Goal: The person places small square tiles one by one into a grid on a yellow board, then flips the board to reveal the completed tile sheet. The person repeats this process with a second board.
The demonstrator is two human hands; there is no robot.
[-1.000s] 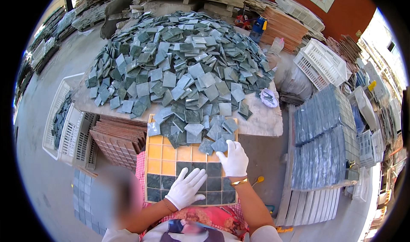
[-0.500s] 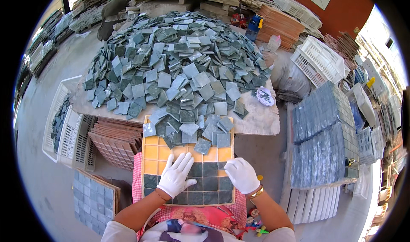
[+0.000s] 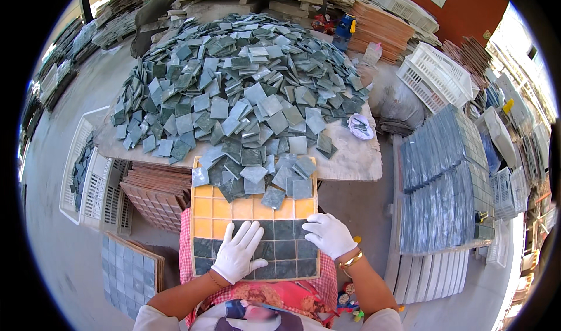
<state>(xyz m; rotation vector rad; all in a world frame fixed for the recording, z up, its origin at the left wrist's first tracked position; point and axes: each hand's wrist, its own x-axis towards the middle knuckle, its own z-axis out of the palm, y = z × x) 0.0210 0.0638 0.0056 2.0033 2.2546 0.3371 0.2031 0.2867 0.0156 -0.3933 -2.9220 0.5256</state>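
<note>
A yellow-orange grid tray (image 3: 202, 209) with raised dividers rests at my lap, its near rows filled with dark green-grey square stone tiles (image 3: 286, 269). My left hand (image 3: 237, 254), in a white glove, lies flat with spread fingers over the tray's left-middle cells. On the right side my gloved right hand (image 3: 331, 235) reaches in from the edge. Its partly bent, separated fingers touch the rightmost tile (image 3: 301, 230) of the third row from me. Loose tiles (image 3: 253, 173) overlap on the tray's far end, spilling from a large heap (image 3: 234, 91) on the table.
The pale worktable (image 3: 356, 161) carries the heap and a small round dish (image 3: 360, 127). White crates (image 3: 93, 185) and brown grid panels (image 3: 155, 193) stand at left, near a tiled panel (image 3: 125, 272). Wrapped tile stacks (image 3: 435, 208) sit on a pallet at right.
My right hand's fingers have stretched out leftward over the end tile, which now fills its cell where some orange showed. My left hand has shifted slightly nearer to me.
</note>
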